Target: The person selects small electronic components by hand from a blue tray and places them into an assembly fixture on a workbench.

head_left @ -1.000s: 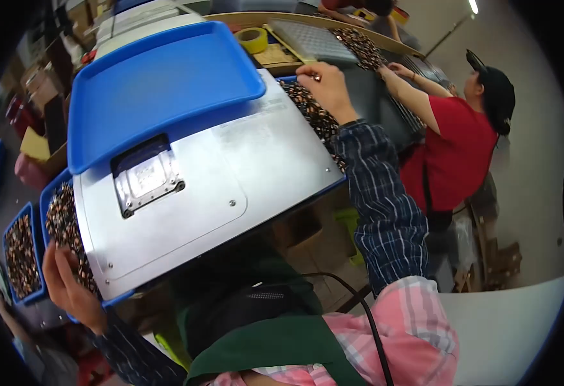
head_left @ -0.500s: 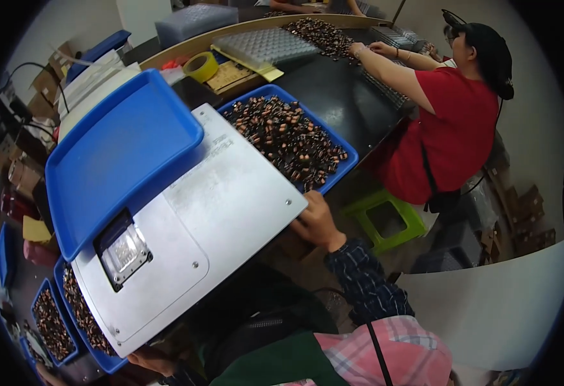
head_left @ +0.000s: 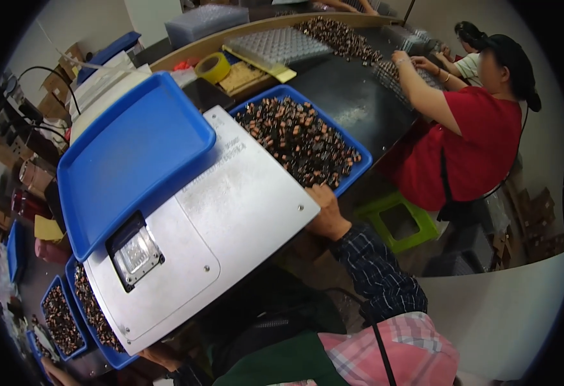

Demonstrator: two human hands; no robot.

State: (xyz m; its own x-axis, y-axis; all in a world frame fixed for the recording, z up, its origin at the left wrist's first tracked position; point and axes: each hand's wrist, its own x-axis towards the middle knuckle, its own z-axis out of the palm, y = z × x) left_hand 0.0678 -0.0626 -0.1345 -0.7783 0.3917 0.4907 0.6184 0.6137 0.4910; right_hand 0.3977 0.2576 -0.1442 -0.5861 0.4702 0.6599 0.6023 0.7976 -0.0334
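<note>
A silver metal panel (head_left: 243,193) with a small window showing a metal part (head_left: 137,254) lies tilted across the middle. On its far left part rests a blue tray (head_left: 137,157) with nothing in it. Beyond the panel's right edge, another blue tray (head_left: 363,168) holds a heap of small black-and-copper parts (head_left: 298,135). My right hand (head_left: 328,215) is at the panel's near right corner, fingers curled beside that tray's rim; what they grip is hidden. Under the panel's near left corner, my left hand (head_left: 159,354) shows only partly, its fingers hidden.
More blue trays of parts (head_left: 63,318) stand at the lower left, where part of an arm (head_left: 60,373) shows. A person in red (head_left: 471,141) works at the black table (head_left: 333,96) on the right, above a green stool (head_left: 417,235). Yellow tape (head_left: 213,67) lies behind.
The view has shifted, so most things sit slightly further right and lower. A second person now shows beyond the one in red. My hands keep nearly the same places at the panel.
</note>
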